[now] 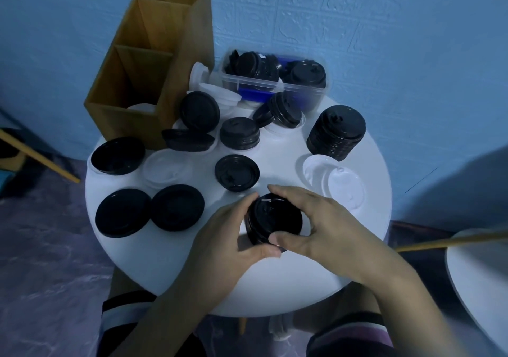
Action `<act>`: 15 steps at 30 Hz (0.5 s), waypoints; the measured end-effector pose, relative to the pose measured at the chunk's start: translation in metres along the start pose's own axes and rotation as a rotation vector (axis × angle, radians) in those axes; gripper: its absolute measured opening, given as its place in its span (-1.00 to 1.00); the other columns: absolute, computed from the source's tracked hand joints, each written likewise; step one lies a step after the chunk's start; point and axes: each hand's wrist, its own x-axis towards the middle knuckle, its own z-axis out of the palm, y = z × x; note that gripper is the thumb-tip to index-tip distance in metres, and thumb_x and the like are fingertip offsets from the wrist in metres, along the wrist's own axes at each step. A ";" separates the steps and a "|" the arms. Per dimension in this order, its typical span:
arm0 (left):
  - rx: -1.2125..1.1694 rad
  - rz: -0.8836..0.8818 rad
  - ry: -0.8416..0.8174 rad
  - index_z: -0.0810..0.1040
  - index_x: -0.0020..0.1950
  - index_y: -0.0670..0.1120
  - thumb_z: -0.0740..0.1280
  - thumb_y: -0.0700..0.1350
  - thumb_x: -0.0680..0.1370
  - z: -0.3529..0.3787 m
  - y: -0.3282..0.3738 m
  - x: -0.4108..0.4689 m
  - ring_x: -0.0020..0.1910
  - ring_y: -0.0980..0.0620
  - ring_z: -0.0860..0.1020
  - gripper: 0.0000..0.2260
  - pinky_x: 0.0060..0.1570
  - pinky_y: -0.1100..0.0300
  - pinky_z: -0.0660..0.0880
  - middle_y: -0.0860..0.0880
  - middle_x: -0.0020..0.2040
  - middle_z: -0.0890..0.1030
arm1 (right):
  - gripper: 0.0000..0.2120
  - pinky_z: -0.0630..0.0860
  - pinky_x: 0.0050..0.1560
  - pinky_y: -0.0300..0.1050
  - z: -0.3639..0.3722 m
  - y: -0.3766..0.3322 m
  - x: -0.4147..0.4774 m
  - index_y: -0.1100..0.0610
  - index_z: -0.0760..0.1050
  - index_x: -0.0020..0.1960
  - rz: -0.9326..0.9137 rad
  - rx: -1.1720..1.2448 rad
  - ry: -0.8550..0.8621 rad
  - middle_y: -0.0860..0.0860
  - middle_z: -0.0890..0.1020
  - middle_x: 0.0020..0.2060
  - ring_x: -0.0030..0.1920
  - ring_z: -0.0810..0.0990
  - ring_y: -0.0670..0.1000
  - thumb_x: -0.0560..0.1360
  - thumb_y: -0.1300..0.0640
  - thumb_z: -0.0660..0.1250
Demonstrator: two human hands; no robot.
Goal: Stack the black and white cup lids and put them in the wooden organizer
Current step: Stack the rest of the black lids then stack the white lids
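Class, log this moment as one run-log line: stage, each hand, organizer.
stage: stacking | left hand: grips black lid stack | right hand: grips same stack | wooden organizer: white lid in nearest compartment

A blue wall (384,40), embossed in a brick-like pattern, is filling the back and right of the view. A round white table (275,288) is standing close against it, gleaming softly in dim, bluish light. The floor (49,246) is showing purple-grey with pale marbled veins, spreading left and under the table. At the left edge a slanted wooden leg (38,158) is crossing a dark shape too blurred to tell. At the right a second white top (481,274) is jutting in, a wooden bar (450,242) running to it. A broad shadow (453,186) is falling low on the wall.
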 end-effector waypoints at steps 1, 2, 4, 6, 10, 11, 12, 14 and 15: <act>0.017 0.009 -0.005 0.30 0.52 0.27 0.57 0.22 0.34 0.000 -0.001 0.000 0.34 0.39 0.33 -0.19 0.21 0.47 0.24 0.38 0.28 0.43 | -0.30 0.26 0.21 -0.57 0.001 0.001 -0.001 -0.23 0.28 0.53 0.005 -0.001 0.002 -0.33 0.47 0.35 0.32 0.40 -0.28 0.47 -0.11 0.48; 0.036 0.022 -0.008 0.29 0.52 0.28 0.56 0.22 0.34 0.000 -0.001 -0.001 0.34 0.40 0.32 -0.20 0.22 0.46 0.25 0.41 0.27 0.41 | -0.31 0.27 0.19 -0.58 0.001 0.002 -0.002 -0.26 0.28 0.52 0.010 0.003 0.004 -0.33 0.48 0.33 0.30 0.41 -0.28 0.47 -0.11 0.48; 0.068 0.033 -0.008 0.29 0.52 0.29 0.55 0.24 0.35 0.000 -0.001 -0.001 0.33 0.43 0.30 -0.21 0.27 0.41 0.27 0.42 0.27 0.41 | -0.34 0.30 0.17 -0.56 0.001 0.004 -0.005 -0.32 0.27 0.49 0.005 -0.002 0.004 -0.34 0.50 0.29 0.25 0.44 -0.30 0.47 -0.12 0.48; 0.083 0.040 -0.001 0.29 0.49 0.31 0.54 0.26 0.34 0.001 -0.002 -0.001 0.32 0.48 0.29 -0.23 0.26 0.46 0.25 0.49 0.25 0.40 | -0.36 0.34 0.11 -0.52 0.002 0.005 -0.007 -0.35 0.26 0.45 -0.013 -0.026 -0.002 -0.35 0.52 0.25 0.16 0.47 -0.33 0.48 -0.13 0.48; 0.088 0.044 -0.009 0.30 0.48 0.32 0.55 0.25 0.34 0.002 -0.004 0.000 0.27 0.57 0.24 -0.24 0.17 0.57 0.20 0.61 0.16 0.33 | -0.42 0.42 0.10 -0.38 0.001 0.007 -0.007 -0.33 0.28 0.40 -0.037 -0.014 -0.018 -0.33 0.54 0.21 0.14 0.51 -0.25 0.49 -0.10 0.47; 0.092 0.045 -0.011 0.30 0.48 0.31 0.55 0.25 0.34 0.001 -0.004 0.001 0.27 0.57 0.24 -0.23 0.16 0.57 0.19 0.60 0.16 0.34 | -0.43 0.43 0.10 -0.36 0.001 0.008 -0.007 -0.33 0.29 0.39 -0.039 -0.009 -0.022 -0.33 0.54 0.21 0.15 0.52 -0.21 0.49 -0.09 0.47; 0.094 0.045 -0.011 0.30 0.48 0.30 0.55 0.24 0.34 0.002 -0.005 0.001 0.26 0.58 0.24 -0.24 0.15 0.58 0.19 0.61 0.16 0.34 | -0.43 0.45 0.10 -0.34 0.001 0.009 -0.007 -0.33 0.29 0.39 -0.038 -0.004 -0.028 -0.33 0.54 0.20 0.15 0.53 -0.19 0.49 -0.09 0.47; 0.099 0.047 -0.014 0.30 0.47 0.31 0.56 0.24 0.34 0.002 -0.006 0.000 0.25 0.60 0.24 -0.24 0.13 0.61 0.18 0.64 0.16 0.32 | -0.40 0.45 0.12 -0.33 0.002 0.010 -0.006 -0.35 0.27 0.41 -0.023 0.007 -0.047 -0.32 0.54 0.21 0.17 0.52 -0.19 0.48 -0.10 0.47; 0.102 0.046 -0.012 0.30 0.47 0.31 0.55 0.26 0.34 0.002 -0.007 0.000 0.25 0.60 0.23 -0.23 0.14 0.60 0.18 0.61 0.16 0.33 | -0.37 0.43 0.16 -0.35 0.002 0.012 -0.006 -0.35 0.25 0.43 -0.012 0.006 -0.053 -0.32 0.54 0.24 0.20 0.51 -0.21 0.48 -0.11 0.47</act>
